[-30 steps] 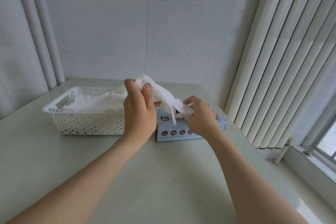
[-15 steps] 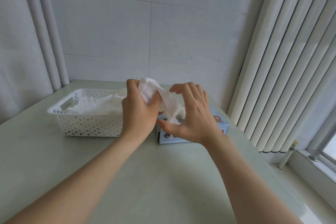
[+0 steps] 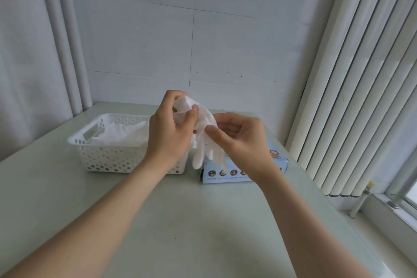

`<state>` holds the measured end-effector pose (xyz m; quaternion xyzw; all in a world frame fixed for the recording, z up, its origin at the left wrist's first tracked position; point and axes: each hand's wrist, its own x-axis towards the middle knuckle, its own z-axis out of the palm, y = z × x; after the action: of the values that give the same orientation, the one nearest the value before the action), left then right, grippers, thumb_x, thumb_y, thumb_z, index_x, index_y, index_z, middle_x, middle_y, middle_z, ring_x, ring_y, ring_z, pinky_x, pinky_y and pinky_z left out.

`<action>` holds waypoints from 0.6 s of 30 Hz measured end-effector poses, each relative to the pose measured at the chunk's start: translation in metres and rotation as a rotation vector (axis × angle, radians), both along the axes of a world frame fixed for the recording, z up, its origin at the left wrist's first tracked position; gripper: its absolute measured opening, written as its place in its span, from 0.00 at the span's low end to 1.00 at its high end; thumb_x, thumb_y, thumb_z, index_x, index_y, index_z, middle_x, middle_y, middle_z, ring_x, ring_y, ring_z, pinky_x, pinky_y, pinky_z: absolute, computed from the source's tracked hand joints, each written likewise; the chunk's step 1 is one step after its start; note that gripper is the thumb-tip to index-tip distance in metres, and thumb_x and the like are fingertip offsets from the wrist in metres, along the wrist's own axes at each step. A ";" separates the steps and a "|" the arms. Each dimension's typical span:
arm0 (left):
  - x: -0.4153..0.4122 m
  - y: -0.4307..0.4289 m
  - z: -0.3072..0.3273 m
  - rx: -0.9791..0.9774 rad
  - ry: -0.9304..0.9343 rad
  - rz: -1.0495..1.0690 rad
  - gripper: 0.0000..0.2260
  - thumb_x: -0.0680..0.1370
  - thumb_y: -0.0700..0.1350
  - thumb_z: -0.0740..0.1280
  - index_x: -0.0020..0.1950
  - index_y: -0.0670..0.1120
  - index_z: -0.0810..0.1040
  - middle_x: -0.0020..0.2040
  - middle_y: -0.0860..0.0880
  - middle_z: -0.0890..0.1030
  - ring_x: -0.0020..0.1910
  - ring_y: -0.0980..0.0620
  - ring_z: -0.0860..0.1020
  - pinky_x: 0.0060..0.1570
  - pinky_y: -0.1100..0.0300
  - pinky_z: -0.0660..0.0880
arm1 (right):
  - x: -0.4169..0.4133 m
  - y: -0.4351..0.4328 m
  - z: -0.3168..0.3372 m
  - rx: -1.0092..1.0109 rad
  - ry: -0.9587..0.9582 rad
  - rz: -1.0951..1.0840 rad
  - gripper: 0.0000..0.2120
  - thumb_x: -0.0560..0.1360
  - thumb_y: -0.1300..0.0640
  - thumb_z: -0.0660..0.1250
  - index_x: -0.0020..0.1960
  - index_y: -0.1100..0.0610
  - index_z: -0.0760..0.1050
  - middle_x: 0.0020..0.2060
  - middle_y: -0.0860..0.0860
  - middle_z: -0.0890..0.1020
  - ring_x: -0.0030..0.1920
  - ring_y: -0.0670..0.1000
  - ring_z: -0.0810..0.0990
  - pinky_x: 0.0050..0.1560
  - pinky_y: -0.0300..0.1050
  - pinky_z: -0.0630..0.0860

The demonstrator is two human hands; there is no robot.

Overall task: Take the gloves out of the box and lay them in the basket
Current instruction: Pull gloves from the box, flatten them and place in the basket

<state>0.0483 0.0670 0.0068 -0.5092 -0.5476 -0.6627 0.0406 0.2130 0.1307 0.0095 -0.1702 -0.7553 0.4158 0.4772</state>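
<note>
Half a second ago the right grip (image 3: 239,140) was spread wide over the box. Now it has curled in, thumb and forefinger pinching the white glove (image 3: 204,119) about midway down. The left grip (image 3: 170,133) has not let go: its fingers and thumb still bunch the glove's upper end, raised just above the middle of the frame. The glove itself has come up. Earlier its lower part ran down to the box top, and now its limp fingers dangle in front of the left end of the light blue glove box (image 3: 278,162), the lowest tip hanging over the box's front face. I cannot tell whether that tip touches the cardboard.

The white perforated basket (image 3: 108,158) sits left of centre on the pale green table (image 3: 180,221), just beside the box. A heap of gloves already laid in (image 3: 121,134) reaches about to its rim.

The left grip and wrist cover the basket's right end, and the right grip hides most of the box top, opening included. Both bare forearms reach in from the lower corners.

Behind stands a white panelled wall (image 3: 225,40). 2 pale pipes (image 3: 65,52) run up the upper left, and vertical blinds (image 3: 361,97) fill the right side. A window sill (image 3: 394,210) shows at lower right.
</note>
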 end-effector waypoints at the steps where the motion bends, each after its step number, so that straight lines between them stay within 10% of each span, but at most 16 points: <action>1: -0.004 0.001 0.002 -0.001 0.021 0.027 0.06 0.81 0.51 0.70 0.52 0.52 0.75 0.42 0.57 0.77 0.42 0.50 0.81 0.41 0.44 0.81 | 0.000 -0.001 0.001 -0.016 0.017 0.038 0.08 0.79 0.63 0.75 0.57 0.63 0.86 0.50 0.54 0.90 0.53 0.55 0.89 0.58 0.53 0.85; 7: -0.027 0.011 0.025 -0.054 -0.069 -0.020 0.11 0.77 0.53 0.72 0.43 0.48 0.76 0.41 0.54 0.79 0.42 0.52 0.78 0.44 0.53 0.75 | -0.009 0.001 0.004 -0.045 0.037 0.071 0.11 0.85 0.62 0.67 0.62 0.65 0.84 0.40 0.49 0.88 0.37 0.45 0.84 0.41 0.35 0.79; 18: -0.064 0.013 0.046 -0.172 -0.140 -0.228 0.17 0.77 0.55 0.76 0.46 0.41 0.82 0.37 0.49 0.81 0.36 0.54 0.79 0.37 0.60 0.75 | -0.051 0.022 0.037 -0.094 -0.040 -0.407 0.13 0.83 0.57 0.62 0.44 0.56 0.82 0.30 0.47 0.77 0.29 0.46 0.70 0.28 0.37 0.68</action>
<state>-0.0158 0.0802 0.0528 -0.5220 -0.5425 -0.6476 -0.1171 0.1624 0.1528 0.0461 -0.3495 -0.6946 0.3419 0.5277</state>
